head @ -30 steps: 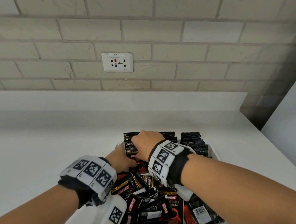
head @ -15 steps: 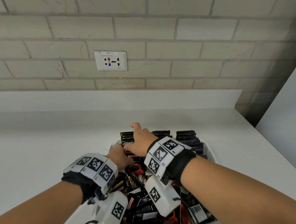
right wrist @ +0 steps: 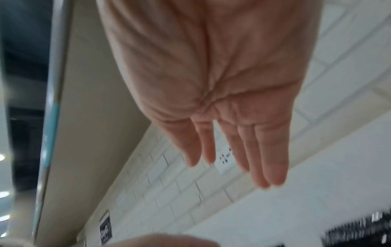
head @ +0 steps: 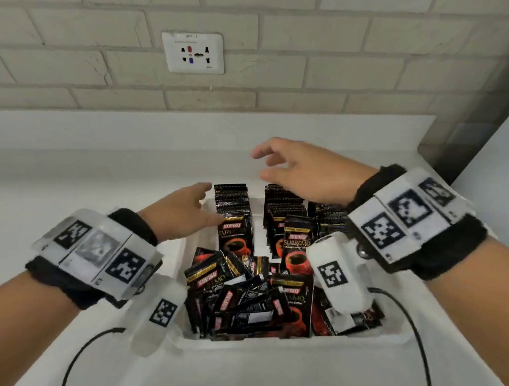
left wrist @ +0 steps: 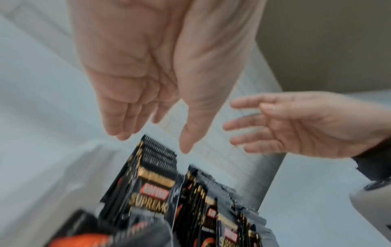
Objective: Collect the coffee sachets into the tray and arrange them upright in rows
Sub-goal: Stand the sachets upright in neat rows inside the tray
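Both hands empty, fingers spread — left hand (head: 183,209) at 10 o'clock, right hand (head: 306,169) at 12 above upright sachets (head: 233,203) in tray (head: 266,344) — loose pile (head: 249,298) awaits.

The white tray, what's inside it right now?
The white tray holds upright rows of sachets at the far end and a loose pile of sachets at the near end. The tray floor beneath is covered, and the right wrist camera hides part.

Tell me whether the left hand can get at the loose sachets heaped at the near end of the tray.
Probably yes: the left hand is open and empty, and the loose sachets lie uncovered.
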Available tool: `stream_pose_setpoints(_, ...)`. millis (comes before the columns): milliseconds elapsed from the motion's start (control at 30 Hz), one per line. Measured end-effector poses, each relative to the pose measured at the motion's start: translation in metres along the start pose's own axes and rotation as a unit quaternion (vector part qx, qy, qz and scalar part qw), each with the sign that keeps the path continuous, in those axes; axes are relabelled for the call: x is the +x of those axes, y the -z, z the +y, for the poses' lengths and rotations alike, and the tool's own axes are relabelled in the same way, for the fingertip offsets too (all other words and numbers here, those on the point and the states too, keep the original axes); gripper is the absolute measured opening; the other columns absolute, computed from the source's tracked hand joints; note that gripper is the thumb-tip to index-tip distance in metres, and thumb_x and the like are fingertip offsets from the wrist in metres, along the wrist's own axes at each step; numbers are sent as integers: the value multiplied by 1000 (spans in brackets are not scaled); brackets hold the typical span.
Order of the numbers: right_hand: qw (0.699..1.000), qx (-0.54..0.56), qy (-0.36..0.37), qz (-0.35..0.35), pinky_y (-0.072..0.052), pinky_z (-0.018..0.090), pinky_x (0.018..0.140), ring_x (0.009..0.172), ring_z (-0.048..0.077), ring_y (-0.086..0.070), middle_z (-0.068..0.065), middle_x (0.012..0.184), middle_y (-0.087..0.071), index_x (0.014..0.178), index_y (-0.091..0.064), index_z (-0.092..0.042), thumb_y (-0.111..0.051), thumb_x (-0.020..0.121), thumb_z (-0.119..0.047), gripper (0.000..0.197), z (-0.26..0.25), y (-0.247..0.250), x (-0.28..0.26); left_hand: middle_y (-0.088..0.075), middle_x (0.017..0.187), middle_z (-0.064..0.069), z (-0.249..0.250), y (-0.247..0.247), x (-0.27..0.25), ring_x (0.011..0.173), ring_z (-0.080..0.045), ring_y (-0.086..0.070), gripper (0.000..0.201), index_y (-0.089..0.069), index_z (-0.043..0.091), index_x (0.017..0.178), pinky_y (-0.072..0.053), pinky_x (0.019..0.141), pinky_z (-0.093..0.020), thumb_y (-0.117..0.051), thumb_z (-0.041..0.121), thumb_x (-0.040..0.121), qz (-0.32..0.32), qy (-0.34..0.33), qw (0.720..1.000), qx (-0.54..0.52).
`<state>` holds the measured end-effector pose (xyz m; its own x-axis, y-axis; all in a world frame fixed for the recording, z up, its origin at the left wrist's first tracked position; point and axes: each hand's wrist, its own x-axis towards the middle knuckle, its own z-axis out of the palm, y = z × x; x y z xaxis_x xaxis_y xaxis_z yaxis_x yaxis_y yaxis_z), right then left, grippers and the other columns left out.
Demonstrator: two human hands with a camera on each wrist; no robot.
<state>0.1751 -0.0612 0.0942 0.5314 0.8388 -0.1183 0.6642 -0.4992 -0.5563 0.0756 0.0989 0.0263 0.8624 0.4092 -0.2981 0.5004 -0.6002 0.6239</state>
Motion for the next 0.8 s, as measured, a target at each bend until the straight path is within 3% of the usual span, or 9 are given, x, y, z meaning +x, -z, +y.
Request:
stream_pose_setpoints(100, 999, 1, -6, -46, -48, 24, 90, 96, 5, -61, -8, 112, -63, 118, -53, -31, -46, 94, -31, 25, 18, 16, -42, -45, 139, 9, -6, 11, -26, 130, -12, -42, 57, -37, 29, 139, -33, 104, -23, -61, 27, 87, 7, -75, 997, 4)
stream_pose_setpoints(267, 986, -78, -54, -139, -40, 6, 76, 87, -15, -53, -27, 97, -59, 110, -58, -40, -49, 93, -33, 21, 74, 5, -92, -60, 110, 37, -17, 7, -68, 108, 16, -52, 43, -52, 68, 101, -40, 95, -18, -61, 71, 60, -29, -153, 987, -40)
stream_pose_setpoints(333, 979, -106, -81, -157, -37, 5, 72, 85, -15, -51, -29, 94, -54, 114, -58, -39, -47, 95, -32, 23, 98, -8, -108, -59, 107, 40, -22, -4, -79, 105, 19, -52, 43, -50, 72, 100, -41, 96, -17, -61, 71, 59, -30, -152, 986, -59)
stream_pose_setpoints(433, 979, -107, -91, -150, -36, 3, 80, 92, -11, -52, -26, 100, -56, 116, -60, -31, -45, 97, -26, 25, 120, -30, -125, -60, 104, 40, -26, -22, -90, 102, 20, -53, 60, -52, 70, 100, -40, 89, -2, -52, 91, 44, -22, -160, 985, -68)
stream_pose_setpoints(467, 982, -101, -84, -138, -35, 1, 82, 90, -14, -50, -26, 101, -56, 116, -61, -29, -44, 97, -24, 26, 124, -36, -128, -60, 103, 42, -26, -29, -93, 100, 21, -54, 61, -52, 71, 98, -40, 85, 0, -52, 92, 42, -9, -165, 984, -62)
stream_pose_setpoints(533, 987, -100, -64, -110, -31, -2, 80, 85, -19, -45, -23, 107, -59, 117, -61, -28, -42, 98, -21, 28, 126, -44, -131, -58, 100, 45, -23, -41, -100, 98, 22, -53, 35, -51, 74, 92, -44, 79, -4, -61, 77, 58, 9, -164, 984, -69)
stream_pose_setpoints(633, 987, -138, -20, -74, -30, 1, 81, 99, -10, -50, -18, 119, -60, 123, -56, -30, -40, 99, -22, 31, 117, -49, -126, -57, 97, 46, -17, -56, -108, 90, 9, -60, 32, -51, 74, 90, -45, 78, -14, -57, 58, 62, 30, -170, 982, -73)
stream_pose_setpoints(700, 988, -139, 3, -65, -31, 9, 88, 112, 0, -47, -15, 125, -56, 128, -51, -29, -41, 98, -19, 34, 108, -52, -119, -57, 97, 46, -13, -62, -111, 90, 7, -59, 29, -52, 72, 93, -45, 75, -9, -59, 60, 68, 30, -185, 979, -79)
stream_pose_setpoints(800, 988, -114, 16, -104, -30, 18, 100, 124, 5, -39, -11, 134, -49, 136, -41, -29, -46, 96, -13, 43, 97, -58, -104, -53, 101, 48, -11, -70, -112, 99, 23, -49, 35, -48, 72, 97, -35, 77, 5, -66, 51, 76, 16, -234, 970, -66)
